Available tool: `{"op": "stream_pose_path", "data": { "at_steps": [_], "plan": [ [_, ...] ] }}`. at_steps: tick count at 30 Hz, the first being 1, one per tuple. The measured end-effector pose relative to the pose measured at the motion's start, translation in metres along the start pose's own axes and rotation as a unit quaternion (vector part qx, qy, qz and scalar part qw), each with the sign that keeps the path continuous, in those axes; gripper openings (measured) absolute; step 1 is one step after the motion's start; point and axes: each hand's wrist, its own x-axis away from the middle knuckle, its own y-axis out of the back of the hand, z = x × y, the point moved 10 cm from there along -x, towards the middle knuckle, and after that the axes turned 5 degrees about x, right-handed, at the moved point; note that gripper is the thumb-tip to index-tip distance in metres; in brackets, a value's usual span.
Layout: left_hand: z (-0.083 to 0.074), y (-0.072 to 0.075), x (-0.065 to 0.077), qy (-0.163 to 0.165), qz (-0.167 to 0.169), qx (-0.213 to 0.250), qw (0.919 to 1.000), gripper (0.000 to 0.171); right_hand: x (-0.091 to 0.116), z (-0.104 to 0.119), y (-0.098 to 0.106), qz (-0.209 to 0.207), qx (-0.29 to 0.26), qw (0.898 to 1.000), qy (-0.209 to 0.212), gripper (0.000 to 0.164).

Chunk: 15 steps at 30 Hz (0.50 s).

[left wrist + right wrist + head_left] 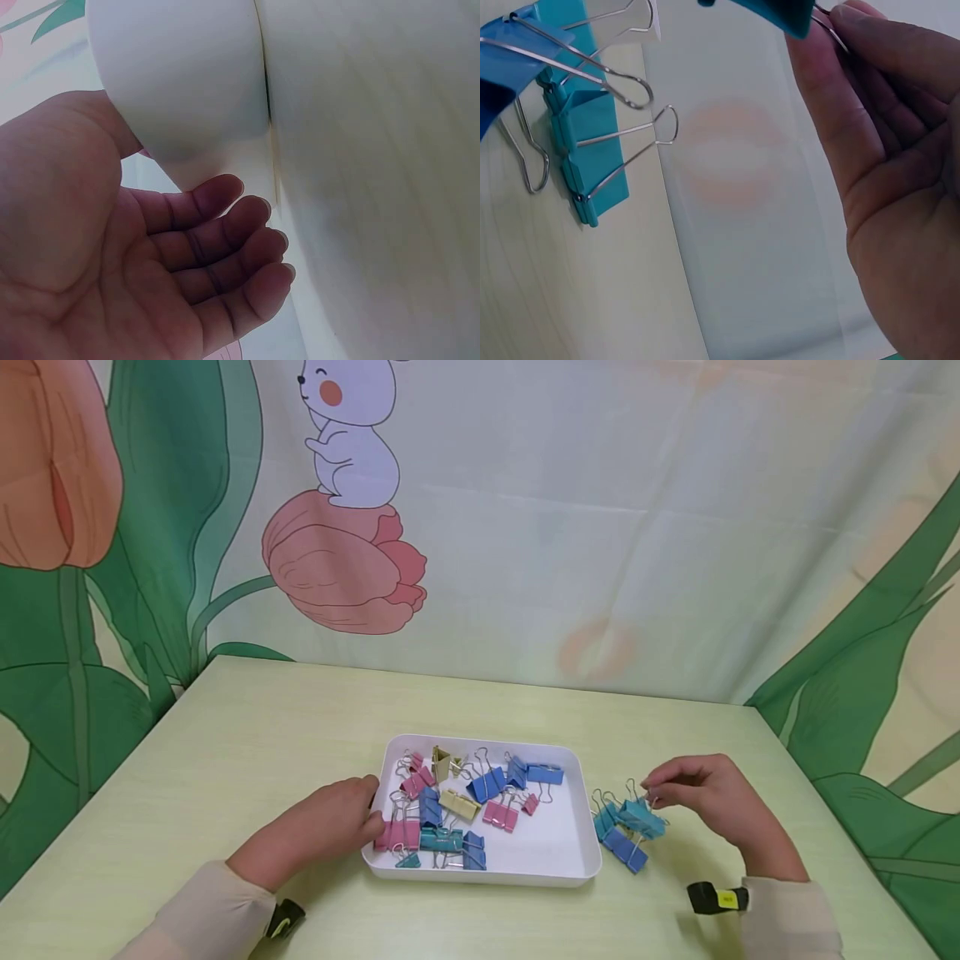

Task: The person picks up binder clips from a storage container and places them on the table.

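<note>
Teal clip (641,819), its wire handle (831,34) pinched by the right hand (708,795), sits just left of those fingers (834,112), blue clip (625,850) to its near left, while farther left the white tray (540,853) runs lengthwise left to right, its left end gripped by the left hand (318,822).

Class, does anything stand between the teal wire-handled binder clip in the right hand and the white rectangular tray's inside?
Yes: at least one other teal clip, then the raised right wall of the white tray.
</note>
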Motion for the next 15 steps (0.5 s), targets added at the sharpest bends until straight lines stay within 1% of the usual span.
{"op": "stream_pose_path", "data": {
  "at_steps": [4,8,12,15],
  "plan": [
    [0.0,0.0,0.0,-0.001,0.0,0.0,1.0,0.027,0.001,-0.003,-0.002,0.023,0.0,1.0,-0.012,0.017],
    [0.0,0.0,0.0,-0.003,-0.003,-0.001,1.0,0.026,0.003,-0.004,-0.006,0.053,0.002,0.999,-0.01,0.018],
    [0.0,0.0,0.0,-0.004,-0.004,-0.002,1.0,0.026,0.005,-0.007,-0.01,0.085,-0.006,0.996,-0.016,0.018],
    [0.0,0.0,0.0,-0.002,-0.002,0.0,1.0,0.026,0.006,-0.011,-0.015,0.11,-0.01,0.993,-0.028,0.019]
  ]
}}
